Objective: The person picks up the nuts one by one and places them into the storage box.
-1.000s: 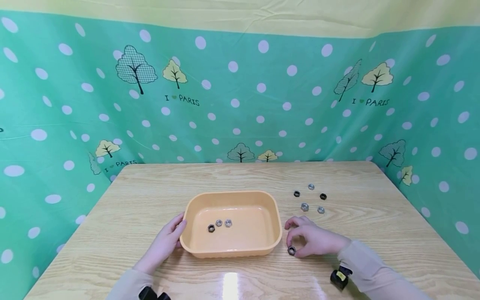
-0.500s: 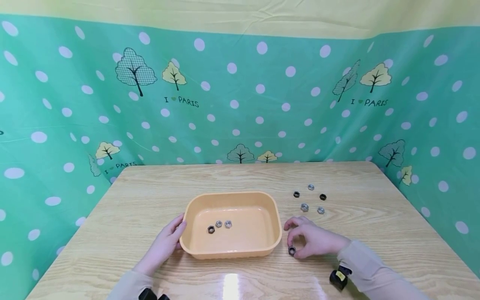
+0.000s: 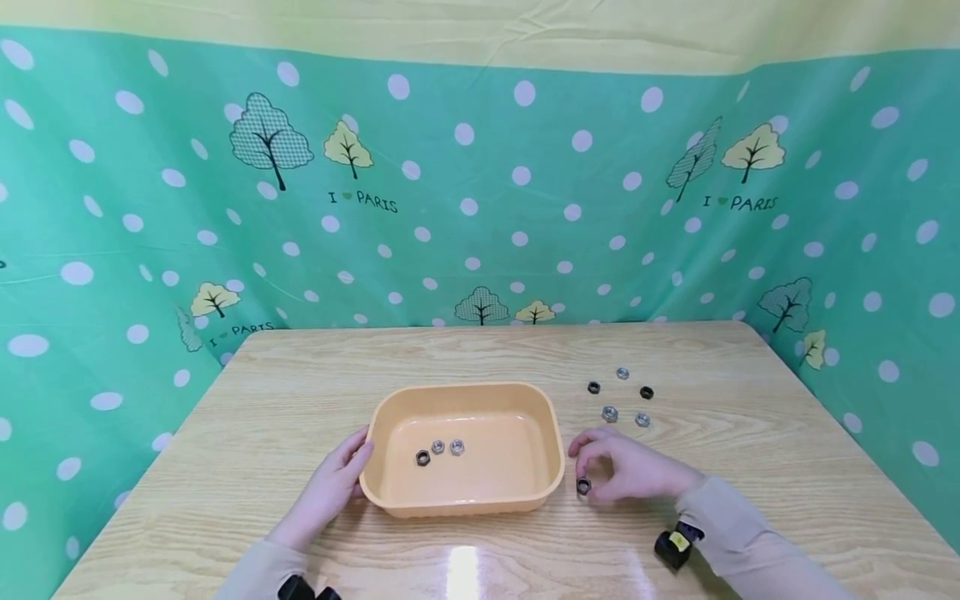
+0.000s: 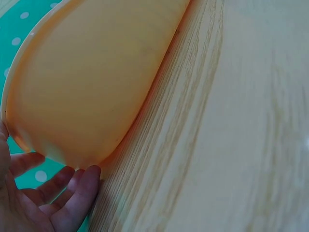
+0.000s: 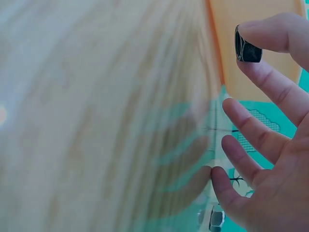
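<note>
A pale orange plastic basin (image 3: 495, 467) sits mid-table. My left hand (image 3: 333, 479) holds its left end, thumb up at the rim and the other fingertips (image 4: 89, 176) against the outer wall. Just right of the basin, my right hand (image 3: 630, 468) pinches a dark hex nut (image 5: 250, 48) between thumb and index finger; the other fingers spread loosely. Inside the basin lie one dark nut (image 3: 423, 457) and two silver nuts (image 3: 457, 447), grouped left of centre.
Beyond the right hand, several nuts lie loose on the wooden table (image 3: 300, 375): silver ones, such as the larger nut (image 3: 610, 413), and two dark ones, one of them the right-hand dark nut (image 3: 647, 392). A green dotted curtain (image 3: 480, 225) hangs behind the table.
The pinched dark nut has risen slightly in the head view, away from the near side, with the right thumb and index finger. The left hand and basin keep their place.
</note>
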Demonstrator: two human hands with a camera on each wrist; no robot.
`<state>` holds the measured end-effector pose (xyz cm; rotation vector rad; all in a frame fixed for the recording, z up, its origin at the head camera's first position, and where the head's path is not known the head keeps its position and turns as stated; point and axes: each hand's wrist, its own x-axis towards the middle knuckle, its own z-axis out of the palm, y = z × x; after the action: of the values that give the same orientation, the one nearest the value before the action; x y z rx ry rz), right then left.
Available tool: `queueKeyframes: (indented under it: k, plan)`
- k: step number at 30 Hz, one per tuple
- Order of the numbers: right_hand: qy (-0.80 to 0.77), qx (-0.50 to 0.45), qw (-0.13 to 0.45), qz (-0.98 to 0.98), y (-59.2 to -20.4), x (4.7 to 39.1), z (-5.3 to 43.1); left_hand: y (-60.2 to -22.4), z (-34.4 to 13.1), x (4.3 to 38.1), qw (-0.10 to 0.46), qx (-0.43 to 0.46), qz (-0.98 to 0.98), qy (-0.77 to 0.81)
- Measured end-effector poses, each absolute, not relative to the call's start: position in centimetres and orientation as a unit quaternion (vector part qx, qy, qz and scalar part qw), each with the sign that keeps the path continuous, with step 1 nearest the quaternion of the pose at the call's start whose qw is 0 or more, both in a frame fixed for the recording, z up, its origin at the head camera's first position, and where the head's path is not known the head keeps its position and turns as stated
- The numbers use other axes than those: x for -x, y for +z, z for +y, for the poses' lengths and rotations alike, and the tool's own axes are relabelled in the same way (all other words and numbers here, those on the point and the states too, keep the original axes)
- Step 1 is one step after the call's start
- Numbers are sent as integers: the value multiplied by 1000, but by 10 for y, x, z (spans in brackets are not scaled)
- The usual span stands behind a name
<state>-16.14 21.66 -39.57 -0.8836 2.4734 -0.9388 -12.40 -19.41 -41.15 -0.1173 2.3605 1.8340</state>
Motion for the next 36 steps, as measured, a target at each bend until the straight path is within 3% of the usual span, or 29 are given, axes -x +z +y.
queueKeyframes:
  k: [13, 36]
  plan:
    - [-356, 311, 120, 873, -392, 167, 221, -411, -196, 123, 76, 37, 790, 608]
    - [-408, 305, 77, 857, -384, 170, 217, -411, -198, 124, 80, 35, 791, 606]
